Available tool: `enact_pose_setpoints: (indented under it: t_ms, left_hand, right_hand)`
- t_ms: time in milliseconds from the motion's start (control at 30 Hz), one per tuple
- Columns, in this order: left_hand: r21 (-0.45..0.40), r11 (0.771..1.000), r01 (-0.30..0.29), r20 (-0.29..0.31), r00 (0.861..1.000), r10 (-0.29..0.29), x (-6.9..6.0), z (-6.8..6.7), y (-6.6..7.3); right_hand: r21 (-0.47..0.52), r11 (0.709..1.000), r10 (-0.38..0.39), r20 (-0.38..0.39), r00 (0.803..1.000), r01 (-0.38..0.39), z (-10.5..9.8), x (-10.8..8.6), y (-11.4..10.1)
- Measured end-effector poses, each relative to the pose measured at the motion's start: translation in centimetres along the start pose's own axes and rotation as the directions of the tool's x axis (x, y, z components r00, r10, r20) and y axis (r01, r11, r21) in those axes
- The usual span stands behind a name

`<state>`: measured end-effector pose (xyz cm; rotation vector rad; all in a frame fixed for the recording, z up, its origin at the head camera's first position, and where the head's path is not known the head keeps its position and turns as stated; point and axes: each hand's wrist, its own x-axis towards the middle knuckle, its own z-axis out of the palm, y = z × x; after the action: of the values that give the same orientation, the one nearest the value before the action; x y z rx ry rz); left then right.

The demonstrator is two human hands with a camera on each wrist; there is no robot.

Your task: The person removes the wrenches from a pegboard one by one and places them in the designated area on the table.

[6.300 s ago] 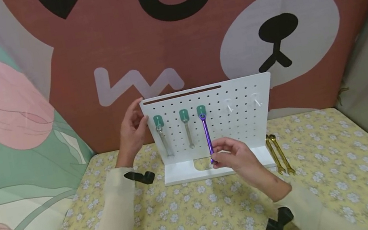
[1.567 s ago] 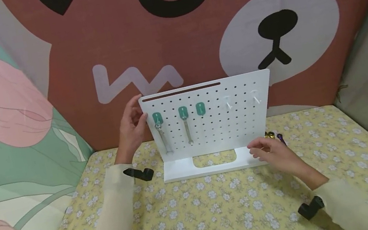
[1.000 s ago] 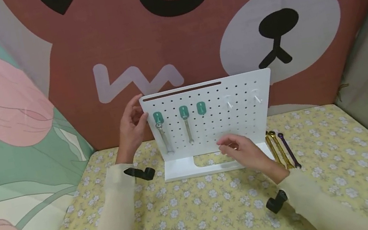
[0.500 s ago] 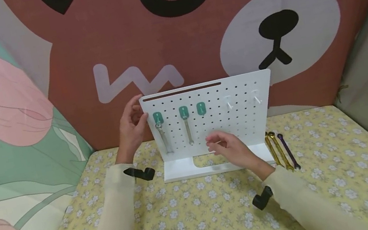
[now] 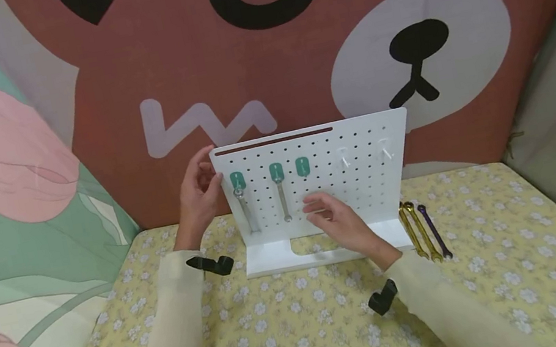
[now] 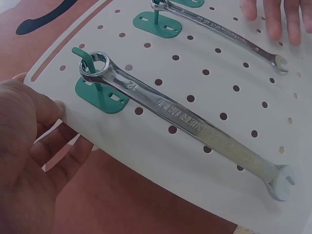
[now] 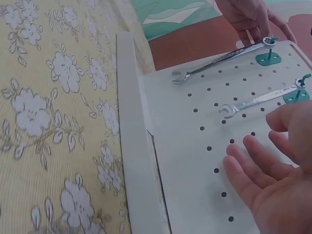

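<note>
A white pegboard (image 5: 359, 190) stands upright on its base. My left hand (image 5: 196, 193) holds its upper left edge between thumb and fingers. From the first green hook hangs a silver combination wrench (image 6: 161, 105), marked 12 in the left wrist view. A second, smaller silver wrench (image 5: 284, 202) hangs on the green hook beside it. The third green hook (image 5: 302, 166) carries nothing. My right hand (image 5: 339, 221) hovers in front of the board, just right of the second wrench, fingers loosely bent and apart from it. In the right wrist view, nothing lies between thumb and fingers.
Two gold wrenches (image 5: 422, 233) and a purple wrench (image 5: 435, 231) lie on the flowered tablecloth (image 5: 295, 332) right of the board. Two clear hooks (image 5: 345, 159) sit on the board's right half. A printed cloth (image 5: 293, 71) hangs behind.
The purple wrench, earlier in my right hand at the third hook, now lies beside the gold ones. My right hand has come back leftward toward the second wrench. My left hand stays put.
</note>
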<state>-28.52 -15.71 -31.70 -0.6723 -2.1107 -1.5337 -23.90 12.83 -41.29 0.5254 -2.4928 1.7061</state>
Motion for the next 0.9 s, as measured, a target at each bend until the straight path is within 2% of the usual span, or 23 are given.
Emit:
enact_pose_setpoints:
  t_ms: [333, 667, 900]
  left_hand:
    - [-0.004, 0.999, -0.032, 0.015, 0.999, 0.032, -0.1, 0.0, 0.0]
    - [0.0, 1.0, -0.01, 0.012, 1.0, 0.01, -0.1, 0.0, -0.2]
    - [0.013, 0.999, -0.029, 0.009, 1.0, 0.029, -0.2, 0.0, 0.0]
  right_hand:
    - [0.033, 0.999, 0.036, -0.063, 0.997, -0.034, 1.2, 1.0, 0.4]
    - [0.057, 0.998, 0.03, -0.02, 0.999, -0.029, 2.5, 1.8, 0.2]
    - [0.042, 0.998, 0.043, -0.016, 0.999, -0.043, 3.5, 2.3, -0.1]
